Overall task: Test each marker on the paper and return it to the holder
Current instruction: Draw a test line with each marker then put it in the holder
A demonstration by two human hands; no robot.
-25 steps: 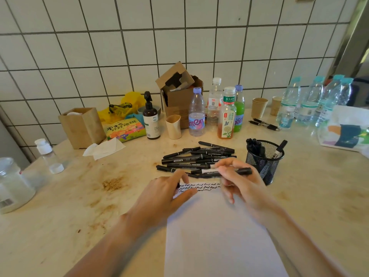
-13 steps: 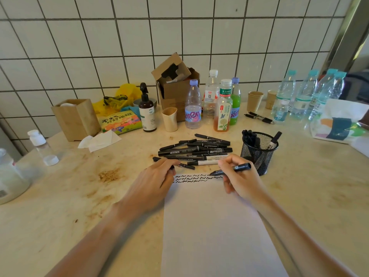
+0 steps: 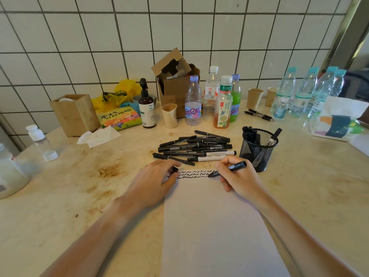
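One view only — head-worn, wide-angle, looking forward and down over a stained counter [image 3: 299, 186] toward a tiled wall [image 3: 179, 27]. Close range: both forearms enter from the bottom edge, left hand [image 3: 153, 180] and right hand [image 3: 237, 176] just below centre, the paper [image 3: 215, 226] running down to the lower edge. Mesh holder [image 3: 257, 148] sits right of centre, near. Wall fills the upper third; its grout lines bow outward — lens distortion. A metal frame [image 3: 347, 37] slants at the upper right. No second view to share scene.
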